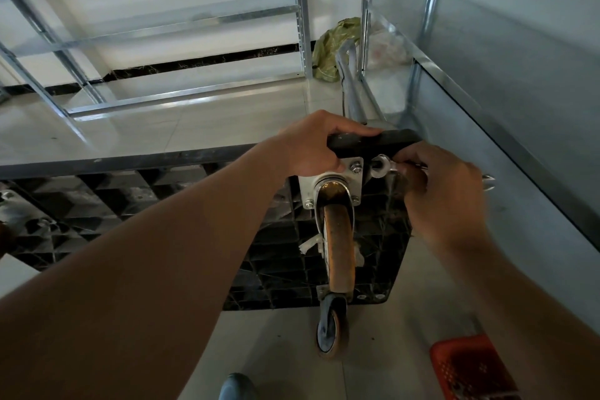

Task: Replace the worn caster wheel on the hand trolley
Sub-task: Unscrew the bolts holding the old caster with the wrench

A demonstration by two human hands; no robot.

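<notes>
Head view. The hand trolley [156, 204] stands tipped on its edge, its ribbed black underside facing me, and my left hand [311, 146] curls over the upper corner of the deck, fingers wrapped on the rim, to steady it. Just below that hand the worn caster wheel [337, 247], orange-brown tread on a swivel fork, remains attached by its silver mounting plate [331, 178]; I can see bolt heads at three corners of the plate, the fourth being hidden behind my left hand. My right hand [444, 195] grips a metal wrench [386, 169], whose ring end sits just beside the plate's upper right corner, apparently close to the bolt [356, 168] there but, as far as I can tell, not seated on it; the tool's far end shows past my knuckles. A second caster [332, 331] is visible at the lower corner of the deck, touching the tiled floor. No replacement wheel is identifiable in view; a red basket [470, 370] sits on the floor at lower right, its contents unreadable. I judge the task to be at an early stage: removal of the fasteners is only beginning, and taking off the old caster, fitting the new one and tightening all remain.
</notes>
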